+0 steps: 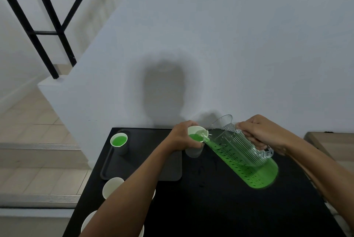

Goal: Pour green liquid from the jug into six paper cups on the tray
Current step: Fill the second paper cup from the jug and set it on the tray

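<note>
My right hand (262,132) curls round the handle of the tilted jug (241,154), spout over the cup (193,151) my left hand (180,138) grips just right of the tray (141,154) on the counter (210,210).

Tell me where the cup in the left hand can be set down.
The tray is bare right of the filled cup and along its near edge, though the left forearm crosses it. The black table is bare between the forearms, nearer than the jug. Crowded: around the held cup, and the near-left corner, with empty cups.
</note>
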Tool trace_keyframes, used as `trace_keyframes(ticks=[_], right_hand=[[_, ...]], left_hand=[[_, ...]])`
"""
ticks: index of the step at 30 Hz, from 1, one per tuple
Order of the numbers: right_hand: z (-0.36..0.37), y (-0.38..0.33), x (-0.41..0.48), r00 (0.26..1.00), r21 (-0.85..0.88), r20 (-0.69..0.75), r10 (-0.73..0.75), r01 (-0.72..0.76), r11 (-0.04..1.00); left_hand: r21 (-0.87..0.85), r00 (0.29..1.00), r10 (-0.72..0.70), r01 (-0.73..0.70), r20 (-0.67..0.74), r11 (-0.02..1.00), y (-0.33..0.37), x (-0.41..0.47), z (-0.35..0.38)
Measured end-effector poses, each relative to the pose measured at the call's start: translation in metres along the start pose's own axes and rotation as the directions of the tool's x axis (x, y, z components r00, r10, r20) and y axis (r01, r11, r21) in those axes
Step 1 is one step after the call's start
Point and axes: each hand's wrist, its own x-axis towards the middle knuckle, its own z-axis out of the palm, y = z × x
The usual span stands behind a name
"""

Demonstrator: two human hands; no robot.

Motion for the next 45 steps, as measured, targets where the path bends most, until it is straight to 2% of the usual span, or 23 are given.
trace_keyframes(ticks=[45], right_hand=[[-0.0004, -0.0025, 0.0033, 1.000, -0.014, 0.021, 0.004, -0.004, 1.000]], left_hand=[[-0.016, 1.000, 0.011, -0.011, 0.010, 1.000, 0.0001, -0.0003, 0.0013]])
